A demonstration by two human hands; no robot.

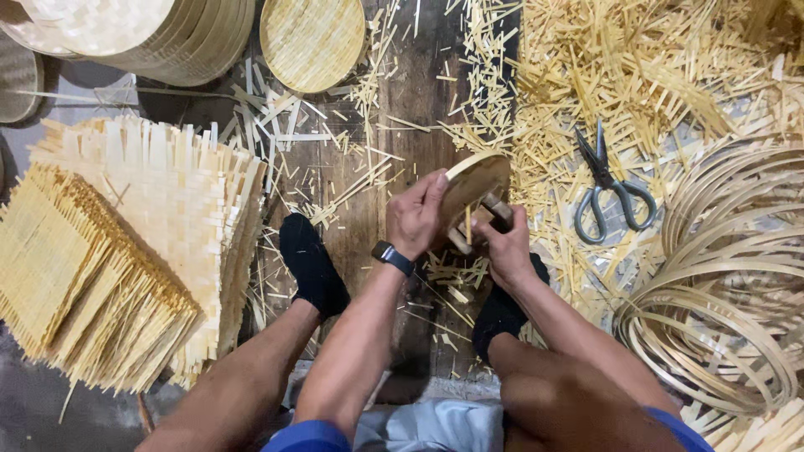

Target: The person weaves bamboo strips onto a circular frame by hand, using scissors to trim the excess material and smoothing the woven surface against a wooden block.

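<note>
View from above of a seated person working on a wooden floor [410, 109] littered with bamboo offcuts. At far left lies a stack of square woven mats [126, 251] with frayed edges, and above it a pile of round woven trays [142, 33], with one round tray [311, 40] lying alone just to its right. Two feet in black socks rest on the floor, the left sock [311, 266] beside the mats. In the middle, between the knees, the left hand [416, 213], with a dark watch [393, 256] on the wrist, has its fingers closed on the edge of a round wooden disc [477, 184], held tilted above the floor. The right hand [505, 243] touches the disc from below, fingers gripping a small wooden block [496, 209] on its underside. Right of the hands, grey-handled scissors [607, 188] lie open on the offcuts [586, 75]. At far right sits a heap of bamboo hoops [729, 285]
</note>
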